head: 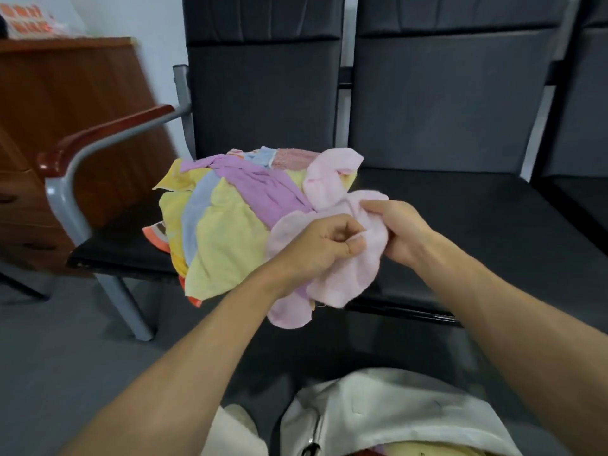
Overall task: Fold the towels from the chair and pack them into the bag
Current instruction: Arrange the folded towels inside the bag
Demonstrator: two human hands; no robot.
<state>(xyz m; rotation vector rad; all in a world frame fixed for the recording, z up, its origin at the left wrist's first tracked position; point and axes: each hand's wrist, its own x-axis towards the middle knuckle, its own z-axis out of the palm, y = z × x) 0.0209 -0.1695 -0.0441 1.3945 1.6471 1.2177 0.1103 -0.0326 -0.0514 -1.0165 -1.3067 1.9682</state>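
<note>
Pinching a crumpled pale pink towel (342, 281) between curled fingers and thumbs, the left hand (324, 240) and the right hand (399, 230) are held close together, with the cloth bunched between them. No corner or straight edge is gripped, as far as can be told. Loose folds of the towel are left hanging below the grip, past the front edge of the black chair seat (460, 225).

Just beyond and to the left of the grip, a heap of yellow, lilac and blue towels (230, 218) is piled on the same seat. The pink cloth is touching this heap, and part of the heap is draped over the seat's front edge. Below the grip, nearer the person, a white bag (394, 409) is seen; its opening cannot be made out clearly.

Several risks are judged likely. If the towel is lifted while it is tangled with its neighbours, they may be dragged along, and the overhanging heap may be tipped onto the grey floor (65, 357). If a fold is started from this bunched hold, uneven edges are to be expected. A shallow pinch may also be lost, so that the towel is dropped beside the bag.
</note>
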